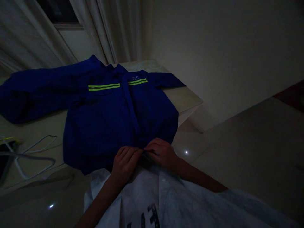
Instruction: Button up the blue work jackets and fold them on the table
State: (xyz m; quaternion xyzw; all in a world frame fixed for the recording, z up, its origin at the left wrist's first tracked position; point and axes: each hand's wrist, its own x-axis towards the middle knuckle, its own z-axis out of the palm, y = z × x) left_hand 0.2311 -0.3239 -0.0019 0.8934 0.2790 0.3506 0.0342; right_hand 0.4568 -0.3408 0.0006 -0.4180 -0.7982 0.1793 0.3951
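A dark blue work jacket (104, 117) with two yellow-green reflective stripes across the chest lies spread on a pale table (182, 98), one sleeve stretched to the left. My left hand (124, 163) and my right hand (161, 153) meet at the bottom hem of the jacket's front opening. Both hands have their fingers curled and pinched on the fabric edges there. What exactly sits between the fingertips is too dark to make out.
White clothes hangers (30, 158) lie on the table at the left. Pale curtains (111, 31) hang behind the table, with a dark window (59, 12) at top left. A glossy tiled floor (237, 139) lies to the right. My white printed shirt (166, 205) fills the bottom.
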